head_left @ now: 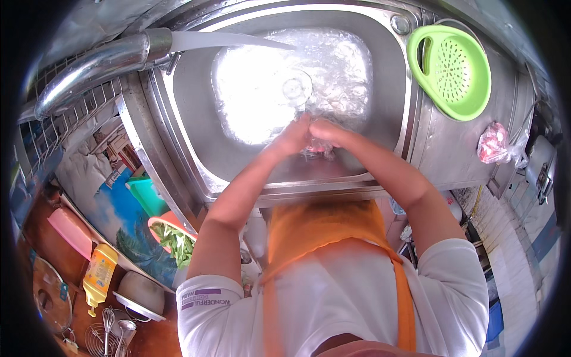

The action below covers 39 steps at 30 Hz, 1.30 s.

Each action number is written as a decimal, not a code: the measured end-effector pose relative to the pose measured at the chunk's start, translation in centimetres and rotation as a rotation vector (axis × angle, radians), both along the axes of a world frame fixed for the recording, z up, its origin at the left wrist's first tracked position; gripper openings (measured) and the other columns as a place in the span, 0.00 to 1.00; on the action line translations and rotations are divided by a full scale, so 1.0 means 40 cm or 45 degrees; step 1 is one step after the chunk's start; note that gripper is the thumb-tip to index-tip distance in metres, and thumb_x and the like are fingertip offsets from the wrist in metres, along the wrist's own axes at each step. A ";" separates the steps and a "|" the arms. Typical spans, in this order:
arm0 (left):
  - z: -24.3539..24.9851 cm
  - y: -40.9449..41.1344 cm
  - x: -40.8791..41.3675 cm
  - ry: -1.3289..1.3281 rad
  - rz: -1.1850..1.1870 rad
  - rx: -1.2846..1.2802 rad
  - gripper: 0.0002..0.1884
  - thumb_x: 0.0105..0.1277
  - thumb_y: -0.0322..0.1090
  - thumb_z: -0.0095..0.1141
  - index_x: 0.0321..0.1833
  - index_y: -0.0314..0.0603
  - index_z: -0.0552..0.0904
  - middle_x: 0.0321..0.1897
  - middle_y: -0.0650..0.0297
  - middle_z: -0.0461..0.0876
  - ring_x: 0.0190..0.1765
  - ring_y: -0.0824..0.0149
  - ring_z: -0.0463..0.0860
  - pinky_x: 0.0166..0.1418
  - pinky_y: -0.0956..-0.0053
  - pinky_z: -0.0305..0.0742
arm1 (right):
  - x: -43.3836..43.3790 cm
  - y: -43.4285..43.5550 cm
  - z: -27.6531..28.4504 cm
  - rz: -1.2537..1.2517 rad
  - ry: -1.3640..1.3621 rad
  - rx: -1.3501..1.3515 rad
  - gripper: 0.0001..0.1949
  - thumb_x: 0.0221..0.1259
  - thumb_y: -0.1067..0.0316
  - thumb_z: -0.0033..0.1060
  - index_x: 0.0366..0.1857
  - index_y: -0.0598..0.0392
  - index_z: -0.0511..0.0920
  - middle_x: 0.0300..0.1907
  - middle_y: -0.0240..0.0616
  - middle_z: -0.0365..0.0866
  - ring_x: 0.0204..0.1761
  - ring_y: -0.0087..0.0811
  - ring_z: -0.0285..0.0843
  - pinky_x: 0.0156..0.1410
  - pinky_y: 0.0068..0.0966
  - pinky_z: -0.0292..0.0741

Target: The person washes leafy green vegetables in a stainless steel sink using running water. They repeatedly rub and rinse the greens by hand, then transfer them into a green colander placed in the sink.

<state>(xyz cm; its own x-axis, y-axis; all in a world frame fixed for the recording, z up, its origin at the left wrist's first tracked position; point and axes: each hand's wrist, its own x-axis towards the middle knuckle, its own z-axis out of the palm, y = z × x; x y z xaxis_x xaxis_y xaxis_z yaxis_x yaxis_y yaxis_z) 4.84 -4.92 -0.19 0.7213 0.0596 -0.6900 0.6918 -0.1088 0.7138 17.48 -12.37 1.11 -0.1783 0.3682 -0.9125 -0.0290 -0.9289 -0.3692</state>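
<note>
My left hand (295, 135) and my right hand (329, 131) meet over the near part of a stainless steel sink (383, 80). Both are closed on a clear plastic bag (320, 146) with something pinkish-red in it; blur hides the exact grip. Behind the hands, rippling water (343, 58) fills the middle of the basin, partly washed out by glare. A thick stream (214, 39) pours into it from a metal faucet (98, 62) at the upper left. The drain (296, 87) shows beneath the water.
Right of the basin, a lime green colander (457, 71) and a knotted clear bag of pinkish-red contents (493, 143) rest on the steel counter. Leafy greens (174, 243) fill an orange-rimmed container at lower left, near a yellow pump bottle (100, 274), a pot (142, 292) and a whisk (108, 321).
</note>
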 end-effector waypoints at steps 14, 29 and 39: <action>0.003 0.315 0.056 0.067 0.378 1.238 0.17 0.66 0.40 0.50 0.42 0.28 0.79 0.36 0.39 0.80 0.42 0.43 0.80 0.44 0.53 0.72 | 0.220 0.159 -0.135 -0.516 -1.314 0.832 0.13 0.57 0.74 0.52 0.48 0.56 0.76 0.50 0.45 0.73 0.46 0.38 0.73 0.50 0.42 0.71; -0.167 0.265 0.006 0.043 -0.174 1.652 0.25 0.66 0.47 0.44 0.64 0.46 0.71 0.72 0.60 0.59 0.74 0.50 0.54 0.75 0.49 0.43 | 0.137 0.152 -0.233 0.156 -1.916 1.115 0.22 0.65 0.52 0.47 0.61 0.45 0.71 0.68 0.33 0.62 0.72 0.43 0.53 0.75 0.52 0.45; -0.115 0.291 0.003 -0.013 0.150 1.643 0.22 0.60 0.32 0.48 0.59 0.43 0.73 0.61 0.50 0.70 0.66 0.49 0.66 0.70 0.55 0.56 | 0.110 0.155 -0.145 0.233 -1.882 1.049 0.18 0.57 0.65 0.54 0.53 0.48 0.75 0.62 0.49 0.66 0.67 0.49 0.58 0.71 0.50 0.54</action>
<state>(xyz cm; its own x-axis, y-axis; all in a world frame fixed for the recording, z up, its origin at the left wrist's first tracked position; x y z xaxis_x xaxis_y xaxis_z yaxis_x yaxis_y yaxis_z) 4.97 6.74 -4.78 0.6709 0.7370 -0.0817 0.7397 -0.6572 0.1449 21.89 -6.19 -4.68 0.4937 0.8658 0.0814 0.8329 -0.4439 -0.3306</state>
